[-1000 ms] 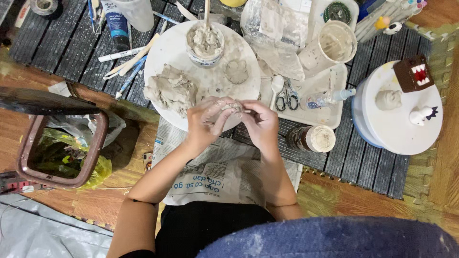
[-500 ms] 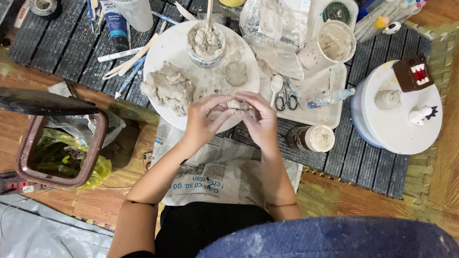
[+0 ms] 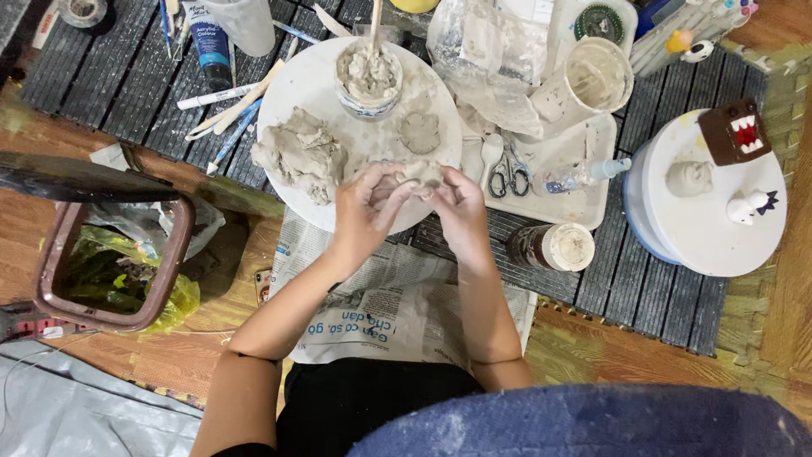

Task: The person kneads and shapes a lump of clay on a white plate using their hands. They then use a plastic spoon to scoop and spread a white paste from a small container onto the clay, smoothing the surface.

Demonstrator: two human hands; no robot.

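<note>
Both hands, left hand (image 3: 369, 203) and right hand (image 3: 457, 203), pinch one small grey clay lump (image 3: 416, 175) between them, over the near edge of the round white board (image 3: 292, 85). Small patterned bowl (image 3: 369, 78): wet clay, a stick upright. White plastic cup (image 3: 592, 80): clay-smeared inside. Brown bin (image 3: 101, 262) at left: green bag. Bare newspaper (image 3: 381, 296) lies under the forearms.

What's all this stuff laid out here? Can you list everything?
clay piece: one, grey, held between both hands
clay lump: one, grey, left on round white board
clay cup: one, grey-filled, top of board
scissors: one pair, on white tray
jar: one, brown, right of the hands
turntable: one, white, far right
bin: one, brown, left
newspaper: under the arms
left hand, right hand: pinching the piece
</note>
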